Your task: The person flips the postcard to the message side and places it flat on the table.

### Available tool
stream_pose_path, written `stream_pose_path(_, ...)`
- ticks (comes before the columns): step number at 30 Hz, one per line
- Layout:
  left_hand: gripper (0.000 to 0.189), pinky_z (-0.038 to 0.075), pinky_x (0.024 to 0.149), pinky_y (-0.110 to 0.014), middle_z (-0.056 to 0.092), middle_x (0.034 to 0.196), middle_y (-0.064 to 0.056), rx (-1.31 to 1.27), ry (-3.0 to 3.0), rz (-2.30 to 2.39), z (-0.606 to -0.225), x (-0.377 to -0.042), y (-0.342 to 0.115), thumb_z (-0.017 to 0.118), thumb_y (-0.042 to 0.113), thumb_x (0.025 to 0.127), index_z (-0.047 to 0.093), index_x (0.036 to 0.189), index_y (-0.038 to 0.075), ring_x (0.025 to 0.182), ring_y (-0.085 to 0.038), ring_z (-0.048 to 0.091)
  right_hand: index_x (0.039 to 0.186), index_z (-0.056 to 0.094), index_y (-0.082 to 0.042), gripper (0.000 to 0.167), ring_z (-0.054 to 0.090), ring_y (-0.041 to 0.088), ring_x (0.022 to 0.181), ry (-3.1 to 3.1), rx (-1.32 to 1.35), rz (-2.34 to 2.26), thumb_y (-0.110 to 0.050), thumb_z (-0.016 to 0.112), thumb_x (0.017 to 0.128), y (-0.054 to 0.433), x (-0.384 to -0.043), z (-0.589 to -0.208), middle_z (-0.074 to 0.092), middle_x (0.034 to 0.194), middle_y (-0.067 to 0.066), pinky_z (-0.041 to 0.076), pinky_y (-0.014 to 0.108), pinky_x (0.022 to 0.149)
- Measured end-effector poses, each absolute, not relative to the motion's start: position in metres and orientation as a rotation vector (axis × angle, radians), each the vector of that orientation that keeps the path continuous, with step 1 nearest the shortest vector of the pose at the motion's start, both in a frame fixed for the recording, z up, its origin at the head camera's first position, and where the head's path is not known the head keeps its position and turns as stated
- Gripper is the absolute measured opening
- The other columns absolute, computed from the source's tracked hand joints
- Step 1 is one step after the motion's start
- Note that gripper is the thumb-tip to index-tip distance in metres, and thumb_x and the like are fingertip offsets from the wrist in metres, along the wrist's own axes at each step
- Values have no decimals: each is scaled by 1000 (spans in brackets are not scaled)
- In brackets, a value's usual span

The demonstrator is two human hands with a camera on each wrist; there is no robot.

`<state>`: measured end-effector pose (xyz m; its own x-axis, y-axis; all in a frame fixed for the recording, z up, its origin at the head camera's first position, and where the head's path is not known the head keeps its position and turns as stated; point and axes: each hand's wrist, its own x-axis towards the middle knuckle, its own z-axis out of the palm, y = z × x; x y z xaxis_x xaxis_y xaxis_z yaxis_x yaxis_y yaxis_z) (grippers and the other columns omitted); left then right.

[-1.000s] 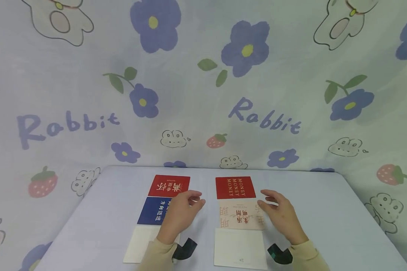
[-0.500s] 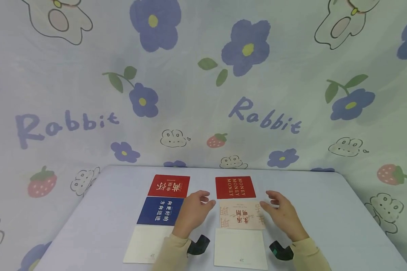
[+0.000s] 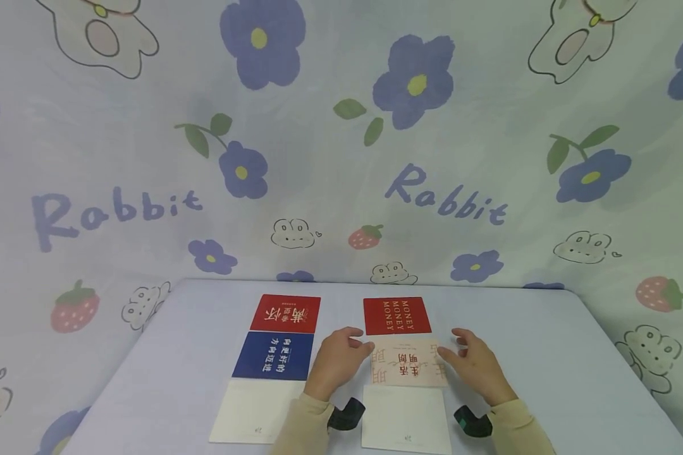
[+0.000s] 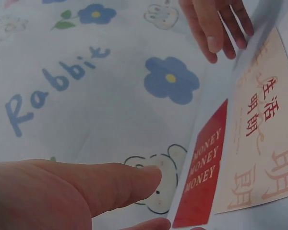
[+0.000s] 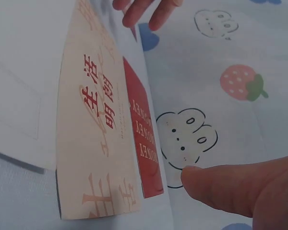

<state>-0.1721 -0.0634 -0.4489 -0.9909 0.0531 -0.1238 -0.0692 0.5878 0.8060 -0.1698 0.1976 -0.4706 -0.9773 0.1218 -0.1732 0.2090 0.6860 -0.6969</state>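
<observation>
White surface (image 3: 546, 354) carries a pale peach rectangular booklet with red characters (image 3: 408, 370), flat between a red rectangular booklet lettered MONEY (image 3: 397, 315) and a plain off-white rectangular booklet (image 3: 406, 414). Left hand (image 3: 337, 363) and right hand (image 3: 478, 366) flank the peach one, fingers loosely bent, gripping nothing. Step judged: lining up; next move probably calls for bringing both inward to its side edges.
</observation>
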Motion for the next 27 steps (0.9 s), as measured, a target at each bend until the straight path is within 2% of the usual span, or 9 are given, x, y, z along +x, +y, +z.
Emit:
stream_pose_path(4, 44, 58, 73, -49, 71, 106, -14, 1, 2691, 1354, -452, -173, -59, 73, 27, 90, 67, 125, 2, 94, -31, 66, 141, 44, 8, 65, 56, 45, 115, 2811, 261, -1134, -29, 69, 94, 198, -171, -477, 51, 134, 34, 53, 57, 92)
stream_pose_path(11, 46, 56, 78, -53, 70, 109, -15, 68, 2739, 1266, -461, -171, -52, 75, 27, 88, 66, 125, 1, 99, -33, 66, 139, 47, 11, 64, 59, 39, 107, 2846, 223, -1100, -28, 70, 93, 198, -170, -480, 56, 128, 31, 55, 53, 85)
stream_pose_path(17, 49, 55, 81, -57, 70, 110, -17, 103, 2737, 1282, -461, -171, -50, 76, 27, 88, 64, 126, -2, 100, -35, 65, 136, 50, 12, 62, 59, 36, 103, 2852, 233, -1051, -26, 70, 92, 194, -169, -480, 59, 122, 28, 55, 53, 86)
stream_pose_path(27, 47, 55, 83, -58, 70, 111, -16, 92, 2686, 1323, -461, -170, -49, 74, 27, 89, 64, 126, 0, 103, -35, 65, 136, 50, 12, 61, 56, 29, 96, 2863, 236, -1033, -24, 71, 91, 188, -167, -481, 61, 117, 23, 54, 49, 84)
